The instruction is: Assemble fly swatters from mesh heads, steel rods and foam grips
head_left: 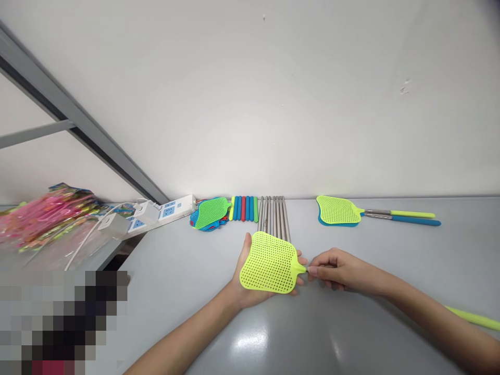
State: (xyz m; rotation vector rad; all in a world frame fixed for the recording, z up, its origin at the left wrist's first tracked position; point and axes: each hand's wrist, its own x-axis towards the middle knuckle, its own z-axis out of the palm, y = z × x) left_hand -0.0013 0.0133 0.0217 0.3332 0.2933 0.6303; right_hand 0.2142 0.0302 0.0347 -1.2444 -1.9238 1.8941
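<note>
A yellow-green perforated fly swatter head (269, 264) lies across my left hand (237, 281), which is palm up beneath it. The left thumb sticks up along the head's left edge, and the fingertips show past its right side. At the narrow neck of the head, my right hand (339, 271) pinches the small dark tip between thumb and forefinger. Several metal rods (278, 216) lie side by side just beyond the head, their near ends partly covered by it. A yellow-green handle tube (474, 317) lies by my right forearm, partly hidden.
Left of the rods lie a row of coloured handle grips (242, 208) and a pile of swatter heads (211, 213). Two complete fly swatters (339, 210) lie stacked at back right. A power strip (174, 209) with plugs and pink bagged items (50, 216) are at left.
</note>
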